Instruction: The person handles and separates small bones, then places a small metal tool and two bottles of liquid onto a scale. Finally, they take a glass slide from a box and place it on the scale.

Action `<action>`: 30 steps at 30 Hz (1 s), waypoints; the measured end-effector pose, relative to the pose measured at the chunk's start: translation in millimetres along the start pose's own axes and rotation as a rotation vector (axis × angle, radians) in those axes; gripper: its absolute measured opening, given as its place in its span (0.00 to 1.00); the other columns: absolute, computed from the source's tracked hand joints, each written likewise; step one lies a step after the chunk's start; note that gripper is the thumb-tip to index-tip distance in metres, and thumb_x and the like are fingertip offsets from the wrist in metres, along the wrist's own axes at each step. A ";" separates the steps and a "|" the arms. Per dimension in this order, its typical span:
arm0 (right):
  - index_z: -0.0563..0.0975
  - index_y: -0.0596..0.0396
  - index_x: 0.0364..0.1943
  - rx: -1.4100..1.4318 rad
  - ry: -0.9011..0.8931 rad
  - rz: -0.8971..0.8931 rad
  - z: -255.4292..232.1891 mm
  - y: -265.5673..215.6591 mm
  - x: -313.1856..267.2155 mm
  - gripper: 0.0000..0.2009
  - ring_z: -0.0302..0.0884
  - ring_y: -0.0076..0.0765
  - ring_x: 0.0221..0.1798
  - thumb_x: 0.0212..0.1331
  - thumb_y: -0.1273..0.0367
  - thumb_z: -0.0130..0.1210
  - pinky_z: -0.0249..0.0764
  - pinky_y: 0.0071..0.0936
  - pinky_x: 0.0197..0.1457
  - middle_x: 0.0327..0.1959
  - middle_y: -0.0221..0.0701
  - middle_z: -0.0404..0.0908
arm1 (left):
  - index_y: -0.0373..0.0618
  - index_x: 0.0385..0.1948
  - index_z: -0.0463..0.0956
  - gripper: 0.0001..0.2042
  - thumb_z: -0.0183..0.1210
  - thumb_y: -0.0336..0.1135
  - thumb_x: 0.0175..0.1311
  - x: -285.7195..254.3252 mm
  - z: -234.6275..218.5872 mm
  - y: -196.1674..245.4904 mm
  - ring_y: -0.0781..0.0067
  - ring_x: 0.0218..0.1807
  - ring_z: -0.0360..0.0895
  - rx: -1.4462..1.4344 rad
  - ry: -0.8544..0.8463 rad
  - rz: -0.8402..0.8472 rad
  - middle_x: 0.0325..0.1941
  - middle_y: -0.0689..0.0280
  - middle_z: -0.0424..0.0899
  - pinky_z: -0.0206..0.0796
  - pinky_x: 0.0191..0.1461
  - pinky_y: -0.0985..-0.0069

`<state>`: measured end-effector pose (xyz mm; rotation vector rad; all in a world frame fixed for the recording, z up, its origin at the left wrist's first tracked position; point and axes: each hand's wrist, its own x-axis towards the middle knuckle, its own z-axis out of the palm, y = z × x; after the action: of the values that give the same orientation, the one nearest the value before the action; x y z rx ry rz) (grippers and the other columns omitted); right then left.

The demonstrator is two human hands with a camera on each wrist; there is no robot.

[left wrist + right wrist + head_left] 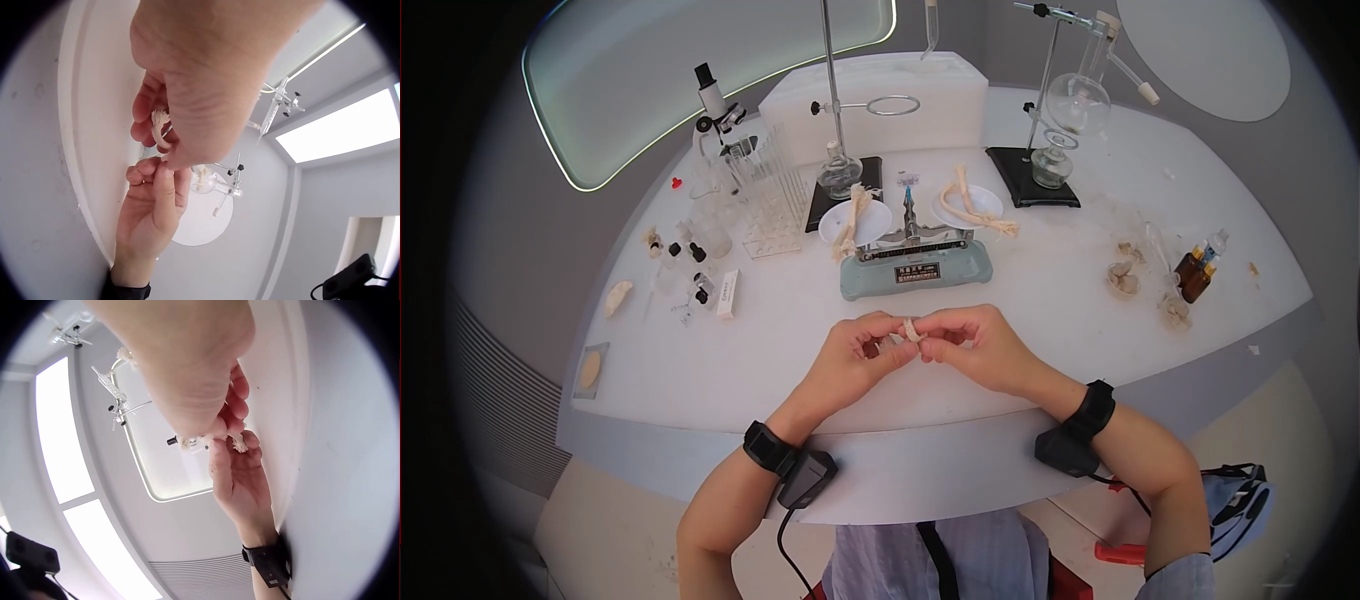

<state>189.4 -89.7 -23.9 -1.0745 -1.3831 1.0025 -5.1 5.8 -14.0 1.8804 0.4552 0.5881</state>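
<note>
Above the front of the white table, both hands meet around a short, frayed piece of cotton cord [911,331]. My left hand [862,352] pinches it between thumb and fingers, and my right hand [978,350] pinches it from the other side. In the left wrist view the cord [159,130] curves out of the fingers with a frayed end; the right wrist view shows its frayed tip [240,445]. Just beyond the hands stands a green balance scale [915,278]. Twisted cotton cord [856,215] lies on its left pan, and a longer cord [972,214] on its right pan.
Behind the scale stand two iron stands, glass lamps [1052,170] and a round flask [1078,103]. A microscope [718,105], test tube rack [770,210], small bottles and white box [728,294] are left. Brown bottles [1193,277] and pale lumps [1122,280] lie right.
</note>
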 end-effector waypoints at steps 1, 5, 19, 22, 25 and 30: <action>0.81 0.62 0.51 -0.034 -0.006 -0.005 -0.4 0.0 -0.2 0.14 0.76 0.17 0.32 0.60 0.77 0.58 0.74 0.17 0.38 0.31 0.28 0.83 | 0.41 0.41 0.82 0.09 0.63 0.36 0.65 0.0 0.6 1.2 0.89 0.25 0.60 -0.005 -0.002 0.012 0.33 0.75 0.77 0.53 0.28 0.86; 0.81 0.59 0.51 -0.092 -0.030 -0.003 -2.7 1.3 0.2 0.15 0.76 0.17 0.30 0.59 0.76 0.60 0.73 0.17 0.36 0.29 0.28 0.83 | 0.40 0.40 0.82 0.10 0.62 0.37 0.67 -0.7 -0.7 3.3 0.89 0.27 0.64 -0.063 -0.047 -0.043 0.32 0.74 0.80 0.58 0.30 0.86; 0.79 0.54 0.56 -0.207 -0.073 -0.091 0.1 -4.1 -0.3 0.20 0.71 0.16 0.25 0.58 0.69 0.63 0.67 0.18 0.30 0.25 0.27 0.82 | 0.39 0.57 0.75 0.16 0.58 0.30 0.69 -0.6 0.3 9.9 0.85 0.34 0.77 -0.268 0.008 -0.118 0.36 0.69 0.83 0.72 0.35 0.83; 0.79 0.53 0.56 -0.218 -0.077 -0.082 1.2 -7.4 -0.7 0.20 0.70 0.16 0.24 0.58 0.69 0.63 0.67 0.18 0.30 0.24 0.27 0.82 | 0.40 0.57 0.75 0.15 0.58 0.29 0.69 -1.4 0.7 13.3 0.84 0.34 0.78 -0.271 0.016 -0.138 0.35 0.69 0.83 0.73 0.34 0.83; 0.79 0.53 0.56 -0.233 -0.083 -0.097 1.2 -7.2 -0.4 0.20 0.70 0.16 0.24 0.58 0.68 0.63 0.67 0.18 0.30 0.24 0.28 0.82 | 0.40 0.56 0.75 0.15 0.58 0.28 0.69 -2.0 0.1 16.2 0.83 0.34 0.79 -0.265 0.003 -0.122 0.33 0.69 0.83 0.73 0.33 0.82; 0.79 0.52 0.56 -0.283 -0.087 -0.111 1.8 -5.9 -0.3 0.20 0.71 0.19 0.23 0.58 0.68 0.63 0.68 0.20 0.30 0.23 0.29 0.82 | 0.40 0.56 0.76 0.16 0.57 0.25 0.66 -1.9 0.8 18.9 0.82 0.31 0.79 -0.273 0.023 -0.122 0.29 0.68 0.83 0.74 0.33 0.80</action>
<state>187.2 -91.4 -18.4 -1.1561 -1.6736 0.7957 -5.4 -2.7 2.9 1.5766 0.4764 0.5607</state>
